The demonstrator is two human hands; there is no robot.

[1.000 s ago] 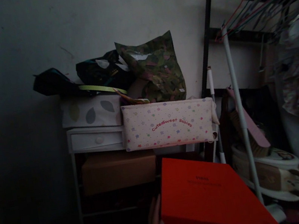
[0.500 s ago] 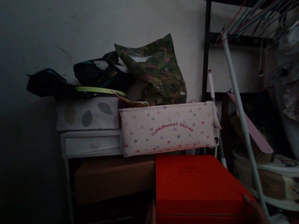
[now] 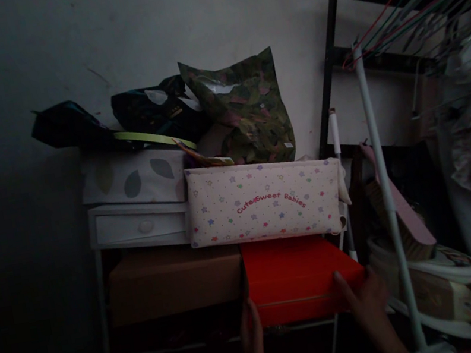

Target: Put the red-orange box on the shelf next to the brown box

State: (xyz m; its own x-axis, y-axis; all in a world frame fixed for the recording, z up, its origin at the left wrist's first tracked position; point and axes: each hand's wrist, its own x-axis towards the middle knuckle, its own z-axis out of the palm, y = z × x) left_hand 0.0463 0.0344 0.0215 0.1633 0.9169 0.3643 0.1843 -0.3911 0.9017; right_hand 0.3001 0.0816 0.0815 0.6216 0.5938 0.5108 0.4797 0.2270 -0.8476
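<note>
A red box (image 3: pixel 297 277) sits partly in the shelf opening, its rear under a white floral case (image 3: pixel 262 202) lettered "Cute Sweet Babies". My left hand (image 3: pixel 257 347) lies against the box's left front corner, fingers stretched upward along its side and thumb apart below. At the right front corner, my right hand (image 3: pixel 368 305) grips the box, one fingertip on its front and the other fingers round its right side. Between them the two hands hold the box. A brown cardboard box (image 3: pixel 176 280) stands directly left of it.
A white shelf unit with a small drawer (image 3: pixel 142 225) carries a leaf-patterned box (image 3: pixel 119 181), dark bags (image 3: pixel 156 111) and a camouflage bag (image 3: pixel 246 108). On the right stand a white pole (image 3: pixel 382 176), hangers (image 3: pixel 427 0), a pink-backed brush (image 3: pixel 403 208) and shoes (image 3: pixel 439 287).
The red box has moved away from me, deeper under the floral case, and less of its top shows. Both hands have moved forward with it, and the right hand now shows more fully.
</note>
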